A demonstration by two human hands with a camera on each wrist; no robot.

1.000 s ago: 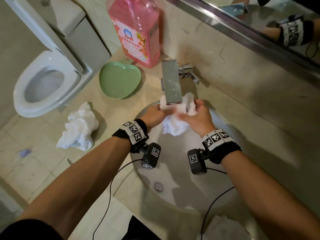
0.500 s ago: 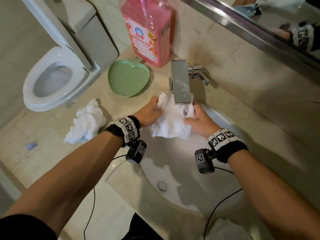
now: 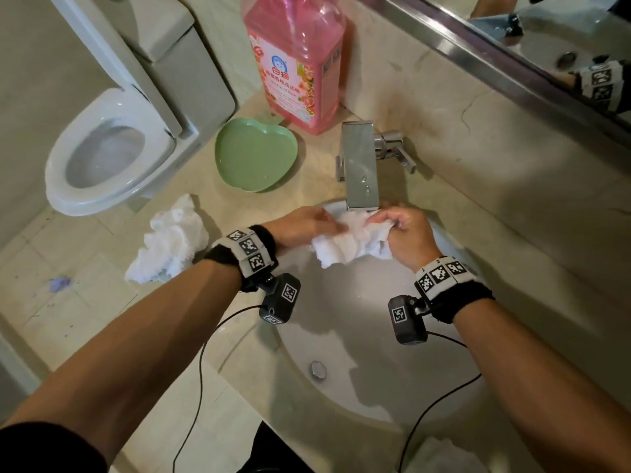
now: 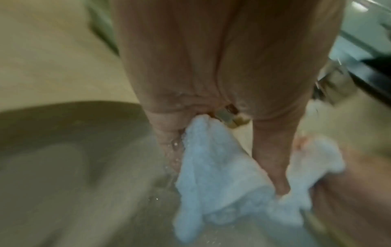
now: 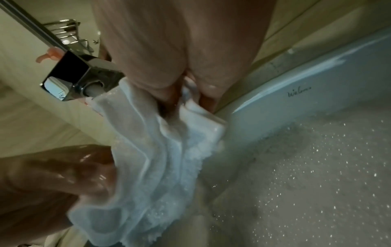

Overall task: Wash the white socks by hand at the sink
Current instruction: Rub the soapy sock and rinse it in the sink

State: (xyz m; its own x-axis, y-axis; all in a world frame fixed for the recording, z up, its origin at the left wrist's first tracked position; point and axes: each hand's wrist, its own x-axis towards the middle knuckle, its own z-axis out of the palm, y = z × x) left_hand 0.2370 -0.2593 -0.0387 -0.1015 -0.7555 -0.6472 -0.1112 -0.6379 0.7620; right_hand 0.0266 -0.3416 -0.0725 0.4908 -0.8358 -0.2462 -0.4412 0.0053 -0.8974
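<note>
A wet white sock hangs bunched over the white sink basin, right under the chrome faucet spout. My left hand grips its left end, and my right hand grips its right end. In the left wrist view the sock hangs from between my curled fingers and thumb. In the right wrist view the sock drapes down from my right fingers, just below the faucet outlet. Another crumpled white sock lies on the counter left of the basin.
A green heart-shaped dish and a pink detergent bottle stand behind the basin on the left. An open toilet sits beyond the counter's left edge. More white cloth lies at the basin's near rim. A mirror runs along the back wall.
The sock was spread wide between my hands half a second ago. My hands have drawn it together into a bunch under the spout.
</note>
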